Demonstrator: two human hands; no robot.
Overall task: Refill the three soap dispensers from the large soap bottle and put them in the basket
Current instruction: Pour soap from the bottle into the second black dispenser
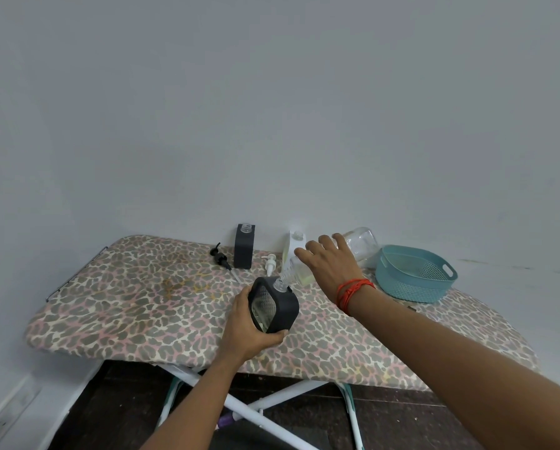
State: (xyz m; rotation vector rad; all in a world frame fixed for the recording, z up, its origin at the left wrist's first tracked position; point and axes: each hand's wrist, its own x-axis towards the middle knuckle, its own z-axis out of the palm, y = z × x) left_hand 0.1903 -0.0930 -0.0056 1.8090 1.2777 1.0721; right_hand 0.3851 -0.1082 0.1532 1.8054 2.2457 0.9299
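Two hands busy over spotty ironing board [126, 303]. Left hand [246, 323] wraps fingers round black soap dispenser [282, 310], tilted, top open, near board middle. Right hand [329, 264] grips big clear bottle [361, 243], tipped over, neck at dispenser's mouth, coming in from 2 o'clock. Second black dispenser [243, 246] stands at 11 o'clock, white dispenser [295, 243] at 1 o'clock. Black pump [219, 254] and white pump [270, 263] lie near them. Blue basket [411, 287] sits at 3 o'clock.

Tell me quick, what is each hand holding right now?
Left hand: grips the black dispenser.
Right hand: grips the tilted soap bottle.
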